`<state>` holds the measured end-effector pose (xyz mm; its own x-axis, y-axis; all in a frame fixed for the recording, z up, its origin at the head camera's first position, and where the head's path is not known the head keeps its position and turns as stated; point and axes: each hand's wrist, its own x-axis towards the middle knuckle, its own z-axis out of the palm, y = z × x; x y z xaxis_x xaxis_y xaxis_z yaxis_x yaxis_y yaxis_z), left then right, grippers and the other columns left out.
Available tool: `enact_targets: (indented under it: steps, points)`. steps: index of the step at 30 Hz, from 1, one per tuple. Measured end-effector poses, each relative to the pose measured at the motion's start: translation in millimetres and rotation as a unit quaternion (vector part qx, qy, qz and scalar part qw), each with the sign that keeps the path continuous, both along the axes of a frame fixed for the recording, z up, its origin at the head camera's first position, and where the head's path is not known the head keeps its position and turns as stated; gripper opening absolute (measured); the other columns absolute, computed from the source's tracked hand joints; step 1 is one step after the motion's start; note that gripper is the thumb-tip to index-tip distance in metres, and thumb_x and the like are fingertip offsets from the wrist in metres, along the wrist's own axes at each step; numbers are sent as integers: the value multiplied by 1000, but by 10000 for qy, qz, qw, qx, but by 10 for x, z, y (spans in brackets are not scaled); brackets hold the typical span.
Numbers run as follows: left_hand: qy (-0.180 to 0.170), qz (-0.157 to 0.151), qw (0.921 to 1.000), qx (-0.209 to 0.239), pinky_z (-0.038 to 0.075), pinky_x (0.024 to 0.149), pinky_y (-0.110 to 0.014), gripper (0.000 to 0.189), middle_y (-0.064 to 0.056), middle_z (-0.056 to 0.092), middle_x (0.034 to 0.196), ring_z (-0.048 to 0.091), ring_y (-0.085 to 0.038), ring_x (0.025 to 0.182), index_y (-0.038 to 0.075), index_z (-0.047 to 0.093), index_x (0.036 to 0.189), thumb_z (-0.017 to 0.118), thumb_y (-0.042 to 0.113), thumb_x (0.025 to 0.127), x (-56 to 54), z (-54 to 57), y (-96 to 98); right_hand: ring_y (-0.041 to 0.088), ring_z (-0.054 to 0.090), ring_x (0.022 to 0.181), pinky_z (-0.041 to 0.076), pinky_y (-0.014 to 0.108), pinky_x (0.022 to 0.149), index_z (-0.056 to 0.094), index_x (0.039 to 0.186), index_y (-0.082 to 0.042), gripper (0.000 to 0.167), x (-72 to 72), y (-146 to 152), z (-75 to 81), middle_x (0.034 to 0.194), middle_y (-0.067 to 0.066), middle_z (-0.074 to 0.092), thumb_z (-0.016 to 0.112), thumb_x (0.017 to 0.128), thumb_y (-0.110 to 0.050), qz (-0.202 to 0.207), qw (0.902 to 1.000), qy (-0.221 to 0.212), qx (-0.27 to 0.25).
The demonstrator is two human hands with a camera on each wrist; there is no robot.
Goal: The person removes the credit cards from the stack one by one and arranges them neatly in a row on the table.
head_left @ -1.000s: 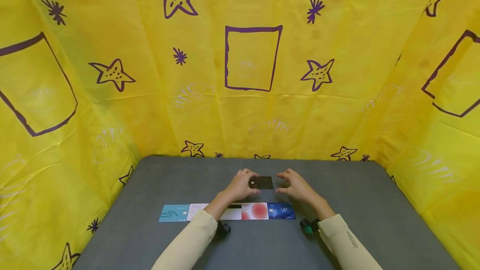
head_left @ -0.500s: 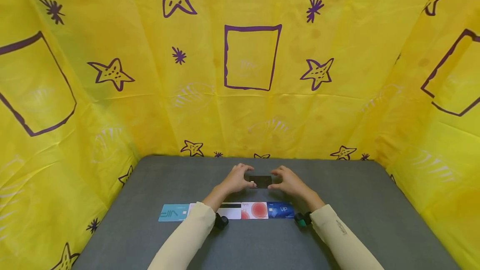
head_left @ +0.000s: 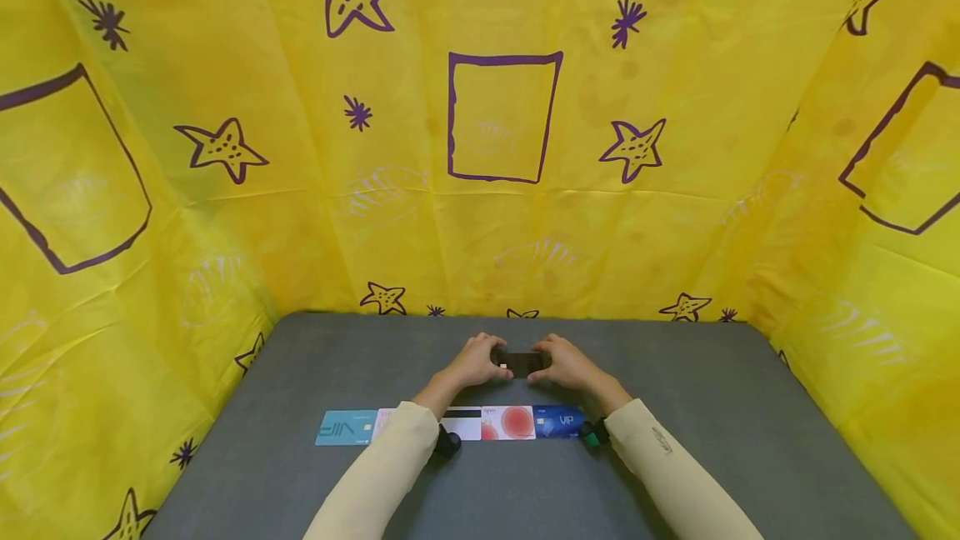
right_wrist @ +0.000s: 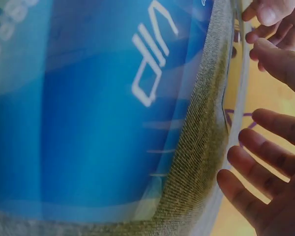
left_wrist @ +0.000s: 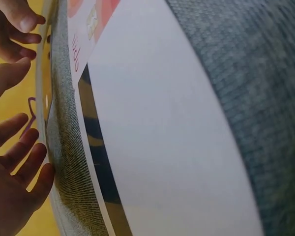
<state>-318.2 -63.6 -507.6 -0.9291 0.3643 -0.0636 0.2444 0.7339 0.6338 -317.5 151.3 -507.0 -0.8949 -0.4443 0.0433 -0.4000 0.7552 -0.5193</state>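
A black card (head_left: 520, 366) with a small light chip lies on the grey table, between both hands. My left hand (head_left: 471, 363) is at its left end, thumb by the near edge and fingers arched past the far one. At the right end my right hand (head_left: 567, 365) is placed likewise, its thumb overlapping the card in the head view. Fingers look spread and loosely bent in the wrist views. Nearer to me runs a row of cards: teal (head_left: 345, 428), pinkish white (head_left: 383, 419), white with a black strip (left_wrist: 157, 123), red and white (head_left: 507, 423), and blue (right_wrist: 103, 123).
The grey table (head_left: 675, 457) is enclosed at the back and sides by a yellow curtain (head_left: 480, 257) with purple starfish drawings. Dark wrist devices, one (head_left: 447, 442) on the left and one (head_left: 592, 433) on the right, hang near the row of cards.
My right hand has moved left, from beside the black card to its right end. My left hand has shifted slightly left, and the card has barely moved.
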Motion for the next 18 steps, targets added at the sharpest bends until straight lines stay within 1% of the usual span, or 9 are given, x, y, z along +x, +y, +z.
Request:
enact_targets:
  steps: [3,7,12,18]
  points:
    - [99,-55,9999,-119,43,98,-47,61,-16,55,124,48,-28,110,5,59,130,80,30,78,-2,-13,18,25,56,93,47,44,88,67,114,1,52,-12,-18,-15,105,13,60,84,74,-28,30,10000,-2,81]
    - [240,-73,9991,-330,43,97,-47,62,-15,56,122,48,-29,110,5,60,128,82,30,76,-3,-23,28,26,56,93,47,45,89,68,112,-1,51,-26,-52,-16,105,13,61,85,73,-27,27,9998,23,183]
    - [268,-1,9983,-522,40,99,-47,60,-14,55,122,47,-30,113,6,61,127,82,30,76,-10,-58,46,26,55,95,47,44,90,68,113,-2,51,-56,-89,-33,106,13,61,85,71,-26,-17,9992,26,404]
    - [301,-68,9975,-638,39,97,-46,55,-12,56,120,46,-29,113,8,64,124,81,29,77,-22,-87,70,25,55,95,46,43,90,70,112,-2,49,-108,-89,-36,103,10,60,85,70,-22,23,9985,-33,551]
